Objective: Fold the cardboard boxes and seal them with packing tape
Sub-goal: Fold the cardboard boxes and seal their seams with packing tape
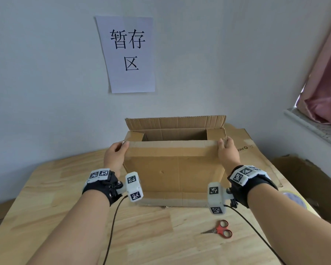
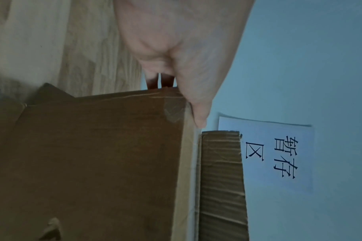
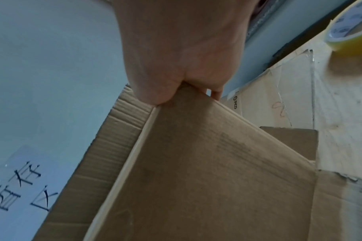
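Note:
A brown cardboard box (image 1: 174, 175) stands upright on the wooden table, its top not closed. The far flap (image 1: 176, 122) stands up and both short side flaps are folded inward. My left hand (image 1: 116, 153) grips the left end of the near flap (image 1: 173, 148), thumb on top. My right hand (image 1: 226, 150) pinches the flap's right end. The left wrist view has the thumb (image 2: 198, 114) on the flap's edge of the box (image 2: 93, 163). In the right wrist view, fingers (image 3: 155, 93) curl over the flap corner of the box (image 3: 206, 163). A roll of packing tape (image 3: 349, 32) lies to the right.
Red-handled scissors (image 1: 221, 229) lie on the table (image 1: 46, 207) in front of the box. A flattened cardboard sheet (image 1: 256, 150) lies behind and to the right. A paper sign (image 1: 128, 54) hangs on the wall. A window sill and pink curtain (image 1: 325, 83) are at the right.

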`<move>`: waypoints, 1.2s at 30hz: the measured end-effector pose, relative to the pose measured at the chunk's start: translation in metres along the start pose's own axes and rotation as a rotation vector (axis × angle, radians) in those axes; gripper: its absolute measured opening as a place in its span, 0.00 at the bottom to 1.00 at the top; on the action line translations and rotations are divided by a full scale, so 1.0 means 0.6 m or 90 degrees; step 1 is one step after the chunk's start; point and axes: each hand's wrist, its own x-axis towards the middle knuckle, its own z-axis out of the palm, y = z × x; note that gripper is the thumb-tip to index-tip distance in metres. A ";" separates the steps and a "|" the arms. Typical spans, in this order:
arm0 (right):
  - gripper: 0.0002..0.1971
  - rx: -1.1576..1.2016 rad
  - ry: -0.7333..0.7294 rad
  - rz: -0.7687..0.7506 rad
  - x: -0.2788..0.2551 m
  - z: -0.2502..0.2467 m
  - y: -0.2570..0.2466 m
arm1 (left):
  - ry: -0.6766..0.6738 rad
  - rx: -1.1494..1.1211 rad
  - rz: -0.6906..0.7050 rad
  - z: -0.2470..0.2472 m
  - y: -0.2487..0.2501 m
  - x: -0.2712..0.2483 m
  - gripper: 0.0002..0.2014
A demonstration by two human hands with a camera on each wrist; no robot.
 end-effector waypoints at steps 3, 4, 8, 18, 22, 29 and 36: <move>0.26 -0.004 0.010 -0.027 0.002 0.004 0.010 | 0.041 -0.035 -0.015 0.006 0.003 0.002 0.16; 0.26 -0.006 0.012 -0.031 0.001 0.005 0.013 | 0.049 -0.029 -0.019 0.007 0.003 0.002 0.16; 0.26 -0.001 0.016 -0.030 -0.001 0.007 0.013 | 0.066 -0.003 -0.037 0.005 -0.001 0.009 0.17; 0.26 -0.007 0.025 -0.038 -0.004 -0.002 0.014 | 0.103 0.315 0.180 0.016 0.059 0.024 0.27; 0.26 -0.009 0.016 -0.032 -0.006 -0.005 0.016 | -0.047 0.620 0.486 0.061 0.104 0.003 0.46; 0.24 -0.006 -0.014 -0.038 -0.008 -0.015 0.021 | -0.108 0.637 0.521 0.098 0.103 -0.026 0.27; 0.24 0.012 -0.015 -0.054 -0.014 -0.009 0.019 | -0.117 0.616 0.486 0.093 0.053 -0.032 0.18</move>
